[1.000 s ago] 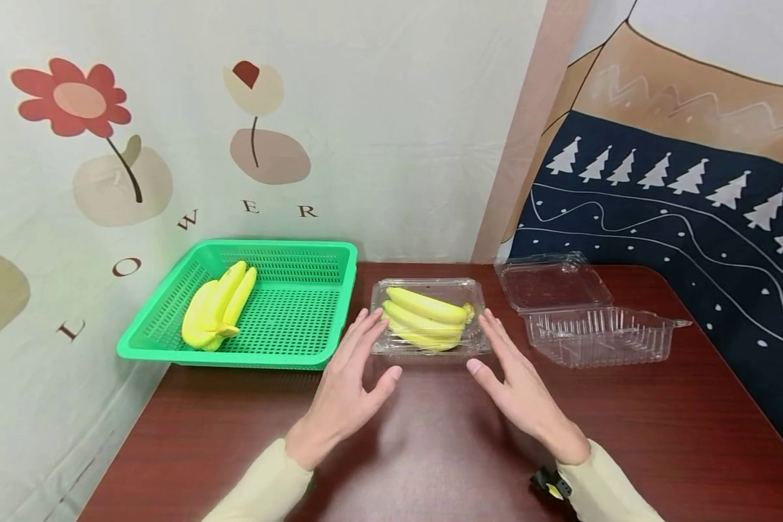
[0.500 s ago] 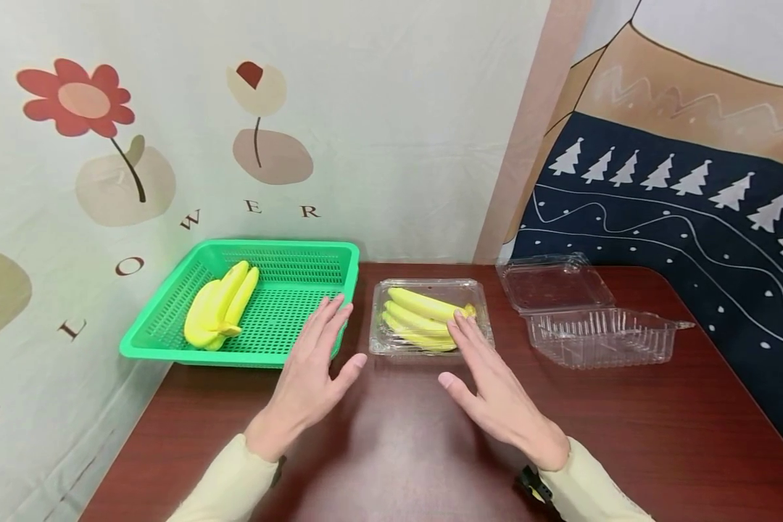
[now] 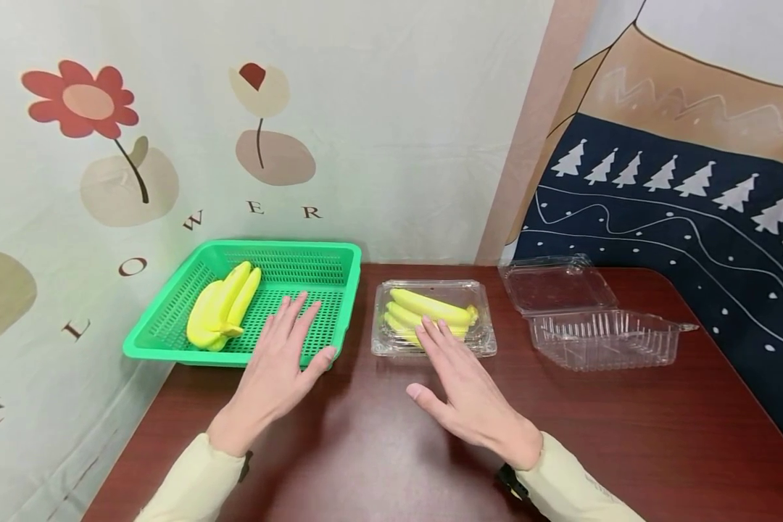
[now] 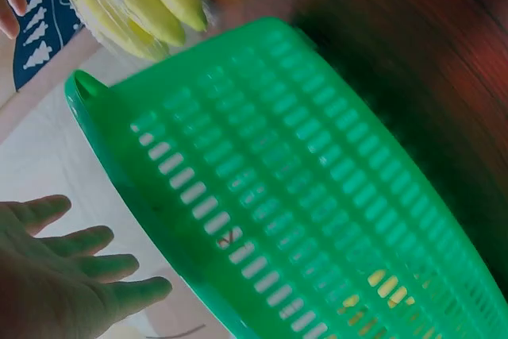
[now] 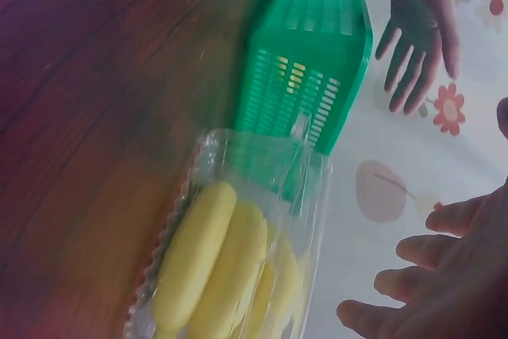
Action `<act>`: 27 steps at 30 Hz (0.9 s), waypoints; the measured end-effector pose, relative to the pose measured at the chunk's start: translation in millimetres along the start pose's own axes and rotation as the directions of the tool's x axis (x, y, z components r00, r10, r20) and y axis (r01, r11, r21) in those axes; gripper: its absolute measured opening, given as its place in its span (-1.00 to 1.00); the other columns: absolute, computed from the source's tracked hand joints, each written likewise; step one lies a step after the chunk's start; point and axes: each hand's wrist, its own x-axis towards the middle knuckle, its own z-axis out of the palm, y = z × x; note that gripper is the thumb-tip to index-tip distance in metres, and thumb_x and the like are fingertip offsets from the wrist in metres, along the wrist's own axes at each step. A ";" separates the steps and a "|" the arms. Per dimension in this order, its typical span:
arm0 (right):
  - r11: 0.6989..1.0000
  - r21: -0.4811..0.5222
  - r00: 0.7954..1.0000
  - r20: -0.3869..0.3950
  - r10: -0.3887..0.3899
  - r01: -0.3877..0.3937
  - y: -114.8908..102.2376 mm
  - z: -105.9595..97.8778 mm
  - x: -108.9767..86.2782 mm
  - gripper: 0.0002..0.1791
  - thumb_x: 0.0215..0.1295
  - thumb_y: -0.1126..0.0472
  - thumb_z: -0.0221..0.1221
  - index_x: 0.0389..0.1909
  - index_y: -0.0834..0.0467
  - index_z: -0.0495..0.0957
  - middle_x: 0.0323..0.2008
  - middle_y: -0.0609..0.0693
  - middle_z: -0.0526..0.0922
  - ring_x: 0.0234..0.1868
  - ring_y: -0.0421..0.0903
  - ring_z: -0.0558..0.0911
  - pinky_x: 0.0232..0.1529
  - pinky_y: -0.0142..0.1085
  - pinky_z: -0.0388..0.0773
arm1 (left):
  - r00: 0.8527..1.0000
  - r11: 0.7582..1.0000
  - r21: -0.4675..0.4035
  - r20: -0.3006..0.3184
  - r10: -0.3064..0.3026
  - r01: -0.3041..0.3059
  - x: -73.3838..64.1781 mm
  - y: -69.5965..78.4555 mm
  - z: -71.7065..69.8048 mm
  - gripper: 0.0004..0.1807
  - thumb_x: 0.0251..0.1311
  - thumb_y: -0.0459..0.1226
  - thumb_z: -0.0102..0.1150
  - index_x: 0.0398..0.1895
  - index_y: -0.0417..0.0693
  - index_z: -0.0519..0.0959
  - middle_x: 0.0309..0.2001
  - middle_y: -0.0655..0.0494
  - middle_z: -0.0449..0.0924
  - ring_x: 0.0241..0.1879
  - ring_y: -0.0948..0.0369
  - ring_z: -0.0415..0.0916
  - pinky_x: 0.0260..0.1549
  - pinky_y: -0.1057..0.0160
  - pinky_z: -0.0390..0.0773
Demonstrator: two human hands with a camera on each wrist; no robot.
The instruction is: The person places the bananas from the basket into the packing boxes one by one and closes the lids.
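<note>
My left hand, fingers extended and holding nothing, hovers over the near right part of the green basket. Inside the basket, on its left side, lies a bunch of yellow bananas. My right hand has straight fingers and holds nothing; its fingertips overlap the near side of a clear plastic clamshell box in the head view. That box is closed over another bunch of bananas, which shows through the lid. In the right wrist view the fingers stand apart from the box's bananas.
An open clear clamshell container with its lid tipped back stands to the right on the dark red wooden table. Behind it all hang a flower-print cloth and a navy tree-print cloth.
Both hands have moved left: the left from beside the closed box to over the basket, the right from the box's right side to its front. Box, basket and bananas stay put.
</note>
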 end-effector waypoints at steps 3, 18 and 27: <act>0.999 -0.035 1.000 0.010 -0.015 0.015 -3.4 4.0 4.3 -0.13 0.54 -0.30 -0.03 0.66 0.10 0.05 0.66 0.01 0.00 0.63 0.14 0.02 0.48 0.23 0.14 | 0.999 0.999 0.017 0.033 -0.038 0.037 3.4 -7.4 -4.3 -0.19 0.45 0.14 0.07 0.56 -0.19 0.26 0.59 -0.24 0.09 0.58 -0.29 -0.09 0.43 -0.40 0.02; 0.991 -0.098 0.990 0.119 -0.075 0.087 -31.7 27.8 29.7 -0.11 0.54 -0.41 -0.20 0.64 0.11 0.12 0.66 0.01 0.02 0.66 0.00 -0.10 0.55 0.10 0.05 | 0.975 0.977 0.097 0.099 -0.201 0.192 17.7 -66.3 -32.1 -0.12 0.49 0.20 -0.03 0.57 -0.28 0.18 0.57 -0.38 0.02 0.56 -0.36 -0.12 0.37 -0.48 -0.01; 0.983 -0.128 0.980 0.168 -0.106 0.128 -42.9 38.9 40.2 -0.10 0.54 -0.44 -0.27 0.66 0.06 0.06 0.67 -0.06 -0.06 0.66 0.03 -0.06 0.54 0.10 0.08 | 0.959 0.955 0.159 0.096 -0.267 0.250 21.1 -100.1 -42.6 -0.11 0.49 0.21 -0.09 0.53 -0.36 0.20 0.53 -0.47 0.05 0.48 -0.45 -0.03 0.34 -0.48 0.00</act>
